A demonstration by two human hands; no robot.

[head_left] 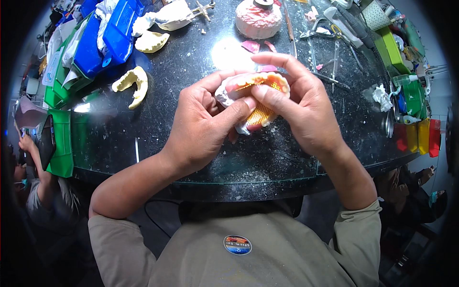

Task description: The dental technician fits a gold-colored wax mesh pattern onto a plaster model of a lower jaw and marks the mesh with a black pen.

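Observation:
Above the near part of the bench, both my hands are closed around a white plaster dental cast [222, 94]. On it sits a denture framework with gold mesh [262, 114], pink wax and cream teeth along its rim. My left hand [197, 117] grips the cast's left side, its thumb against the mesh. My right hand [308, 103] holds the right side, thumb pressed on the mesh and index finger raised over the far edge. Fingers beneath the cast are mostly hidden. Beyond the hands lie pink wax pieces [250, 46].
A cream horseshoe-shaped cast [139, 87] and another cream cast [152, 43] lie left. A round pink-stained plaster block [258, 23] stands at the back. Blue bins [119, 36] and a green bin [60, 143] line the left; hand tools [334, 33] and coloured bins [423, 135] the right.

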